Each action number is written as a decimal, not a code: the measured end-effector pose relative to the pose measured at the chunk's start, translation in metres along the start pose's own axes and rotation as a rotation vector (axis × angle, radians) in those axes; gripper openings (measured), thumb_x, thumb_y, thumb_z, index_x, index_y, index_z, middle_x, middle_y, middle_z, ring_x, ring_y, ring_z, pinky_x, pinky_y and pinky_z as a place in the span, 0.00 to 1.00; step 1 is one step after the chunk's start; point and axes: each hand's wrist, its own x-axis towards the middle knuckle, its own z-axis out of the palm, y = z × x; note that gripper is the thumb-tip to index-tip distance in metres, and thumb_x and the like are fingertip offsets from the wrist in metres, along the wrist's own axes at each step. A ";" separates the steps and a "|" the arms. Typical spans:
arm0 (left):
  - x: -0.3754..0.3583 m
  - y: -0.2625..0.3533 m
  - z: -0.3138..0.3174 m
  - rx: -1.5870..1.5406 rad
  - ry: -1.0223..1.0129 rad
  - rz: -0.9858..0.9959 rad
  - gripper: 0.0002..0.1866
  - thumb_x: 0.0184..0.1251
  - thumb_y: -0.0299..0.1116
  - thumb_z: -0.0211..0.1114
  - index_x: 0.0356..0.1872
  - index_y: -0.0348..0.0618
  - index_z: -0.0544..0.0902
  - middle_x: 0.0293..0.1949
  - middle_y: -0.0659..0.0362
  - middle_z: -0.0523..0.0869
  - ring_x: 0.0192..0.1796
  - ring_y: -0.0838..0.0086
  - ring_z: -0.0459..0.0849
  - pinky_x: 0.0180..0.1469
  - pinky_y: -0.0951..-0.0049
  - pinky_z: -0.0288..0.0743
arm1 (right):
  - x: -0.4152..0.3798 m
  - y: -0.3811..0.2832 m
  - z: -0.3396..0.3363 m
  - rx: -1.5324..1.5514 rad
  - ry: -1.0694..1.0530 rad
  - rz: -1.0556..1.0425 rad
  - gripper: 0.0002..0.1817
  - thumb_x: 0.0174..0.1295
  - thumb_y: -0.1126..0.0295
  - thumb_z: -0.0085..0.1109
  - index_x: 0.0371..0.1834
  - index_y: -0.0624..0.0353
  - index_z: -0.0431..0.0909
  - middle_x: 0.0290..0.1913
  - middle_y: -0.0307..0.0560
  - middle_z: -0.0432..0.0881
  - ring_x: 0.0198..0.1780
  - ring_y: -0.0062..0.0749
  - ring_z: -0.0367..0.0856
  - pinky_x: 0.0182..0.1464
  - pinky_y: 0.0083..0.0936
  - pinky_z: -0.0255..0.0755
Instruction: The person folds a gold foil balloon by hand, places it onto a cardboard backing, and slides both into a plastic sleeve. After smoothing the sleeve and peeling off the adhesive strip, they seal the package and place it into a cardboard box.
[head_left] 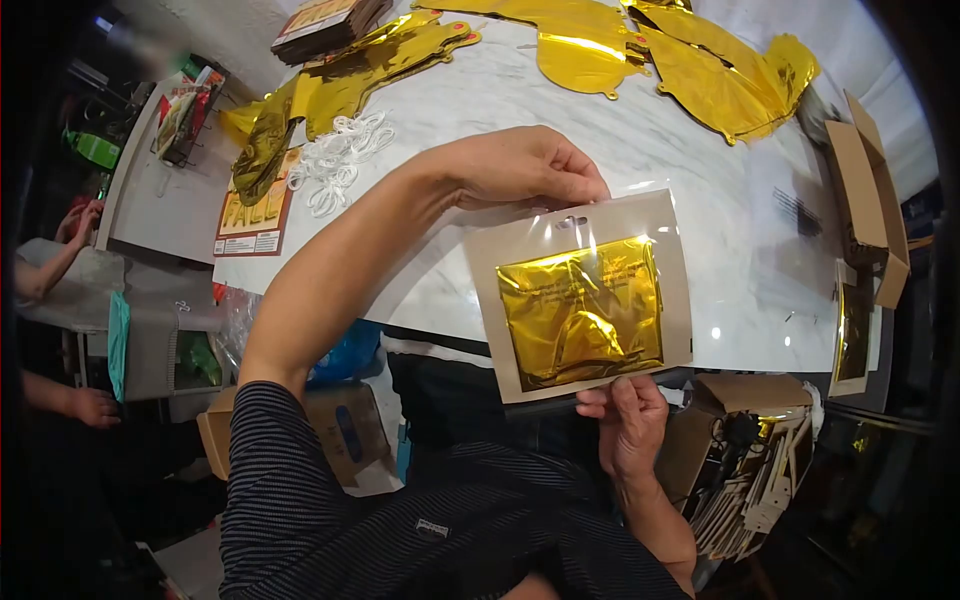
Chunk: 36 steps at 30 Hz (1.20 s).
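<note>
A clear plastic package holds a folded gold foil balloon against a tan backing card with a hang hole at its top. My left hand reaches over from the left and pinches the package's top edge, its fingertips partly hidden. At the bottom edge, my right hand grips the package between thumb and fingers. The package is tilted slightly and held over the table's near edge. White string loops lie on the table beyond my left forearm, next to a printed card reading "FALL".
Flat gold foil balloons lie along the table's far side, near a stack of printed cards. An open cardboard box stands at right. Below sits a box of packed cards. Another person's hands show at far left.
</note>
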 end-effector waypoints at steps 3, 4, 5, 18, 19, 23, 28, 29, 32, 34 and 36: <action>-0.009 0.004 -0.002 0.204 0.069 0.063 0.15 0.70 0.36 0.73 0.49 0.35 0.90 0.37 0.62 0.91 0.36 0.80 0.85 0.42 0.75 0.81 | -0.001 0.002 -0.005 -0.003 0.007 0.015 0.11 0.80 0.67 0.59 0.47 0.66 0.78 0.37 0.53 0.88 0.38 0.37 0.93 0.39 0.30 0.91; -0.010 0.005 -0.003 0.353 0.092 0.106 0.13 0.67 0.35 0.75 0.46 0.36 0.91 0.35 0.60 0.91 0.36 0.78 0.86 0.42 0.73 0.81 | 0.001 0.002 -0.004 0.006 -0.027 0.021 0.11 0.80 0.67 0.59 0.47 0.66 0.78 0.37 0.53 0.88 0.38 0.37 0.93 0.39 0.30 0.91; -0.009 0.003 -0.003 0.506 0.127 0.129 0.12 0.63 0.34 0.76 0.43 0.37 0.92 0.33 0.58 0.92 0.35 0.75 0.87 0.42 0.72 0.81 | 0.000 0.000 -0.001 -0.016 0.019 0.021 0.11 0.79 0.66 0.60 0.50 0.65 0.78 0.39 0.51 0.88 0.38 0.35 0.92 0.39 0.28 0.91; -0.011 0.005 0.012 0.297 0.239 0.134 0.13 0.63 0.30 0.66 0.45 0.34 0.90 0.35 0.55 0.92 0.37 0.72 0.88 0.42 0.69 0.80 | 0.006 0.004 -0.004 -0.055 -0.003 -0.012 0.14 0.79 0.61 0.60 0.58 0.59 0.77 0.41 0.38 0.83 0.39 0.20 0.88 0.34 0.15 0.85; -0.007 0.001 0.011 0.233 0.203 0.120 0.13 0.62 0.28 0.66 0.47 0.35 0.90 0.37 0.55 0.92 0.38 0.73 0.87 0.42 0.70 0.79 | 0.005 0.004 -0.003 -0.060 -0.006 -0.008 0.14 0.79 0.61 0.60 0.58 0.59 0.77 0.41 0.38 0.83 0.39 0.20 0.88 0.34 0.15 0.85; -0.003 -0.005 0.006 0.030 0.180 0.065 0.10 0.61 0.22 0.70 0.43 0.36 0.92 0.37 0.55 0.92 0.37 0.73 0.87 0.41 0.70 0.80 | 0.002 0.003 0.007 -0.082 0.077 -0.017 0.14 0.79 0.61 0.61 0.55 0.59 0.76 0.43 0.42 0.86 0.41 0.22 0.90 0.34 0.14 0.87; -0.005 -0.006 0.005 -0.037 0.196 0.105 0.08 0.64 0.27 0.76 0.41 0.35 0.93 0.32 0.59 0.91 0.33 0.78 0.85 0.36 0.73 0.79 | 0.001 0.002 0.010 -0.078 0.082 -0.010 0.14 0.79 0.61 0.61 0.55 0.60 0.76 0.43 0.44 0.87 0.41 0.24 0.91 0.34 0.15 0.88; -0.004 -0.007 0.006 -0.042 0.191 0.106 0.08 0.64 0.27 0.76 0.41 0.35 0.93 0.32 0.59 0.91 0.33 0.78 0.85 0.36 0.73 0.79 | 0.000 0.002 0.012 -0.081 0.076 -0.011 0.14 0.79 0.61 0.61 0.55 0.60 0.76 0.43 0.44 0.87 0.41 0.24 0.91 0.34 0.16 0.88; -0.008 -0.002 0.006 0.026 0.219 0.090 0.08 0.63 0.28 0.78 0.40 0.36 0.93 0.31 0.59 0.92 0.33 0.78 0.87 0.37 0.74 0.80 | -0.002 0.003 0.009 -0.080 0.066 -0.009 0.14 0.79 0.61 0.61 0.55 0.60 0.76 0.43 0.44 0.87 0.41 0.23 0.91 0.34 0.16 0.88; -0.011 0.001 0.008 0.116 0.228 0.134 0.07 0.62 0.29 0.77 0.37 0.36 0.93 0.30 0.59 0.92 0.33 0.79 0.87 0.35 0.73 0.79 | -0.002 0.004 0.008 -0.078 0.063 -0.007 0.14 0.79 0.61 0.61 0.54 0.60 0.76 0.43 0.44 0.87 0.41 0.23 0.91 0.34 0.16 0.88; -0.009 0.003 0.008 0.247 0.250 0.191 0.06 0.61 0.28 0.76 0.36 0.36 0.93 0.30 0.57 0.93 0.34 0.76 0.89 0.37 0.72 0.80 | -0.003 0.004 0.009 -0.079 0.064 -0.007 0.14 0.79 0.61 0.61 0.54 0.60 0.76 0.43 0.43 0.87 0.40 0.22 0.91 0.34 0.16 0.88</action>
